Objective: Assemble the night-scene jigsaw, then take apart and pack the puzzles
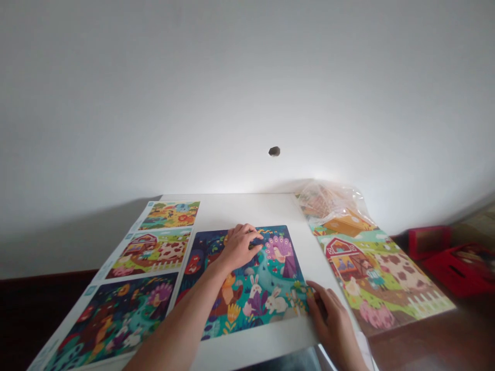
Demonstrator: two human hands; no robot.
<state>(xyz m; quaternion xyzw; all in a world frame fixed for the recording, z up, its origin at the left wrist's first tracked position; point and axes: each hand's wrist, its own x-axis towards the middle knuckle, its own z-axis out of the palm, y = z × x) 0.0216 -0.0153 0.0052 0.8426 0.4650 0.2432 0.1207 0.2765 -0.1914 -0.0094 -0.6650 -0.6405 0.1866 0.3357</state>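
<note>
A colourful forest-animal jigsaw puzzle [257, 270] lies on the white table, showing rabbits, a peacock and a fox-like animal. My left hand [240, 247] rests on its upper middle, fingers bent and thumb apart, covering part of the picture. At the lower right corner, my right hand [328, 314] has thumb and fingers closed on a puzzle piece [302, 298] with plants on it. This piece sticks out slightly past the puzzle's right edge. Whether it is pressed fully flat, I cannot tell.
A reference sheet [116, 314] with three pictures lies on the left. On the right, a farm puzzle [386, 278] overhangs the table edge, with a clear plastic bag [332, 198] and an orange-yellow box [348, 222] on it. Red containers [456, 268] stand beyond. A wall rises behind the table [240, 208].
</note>
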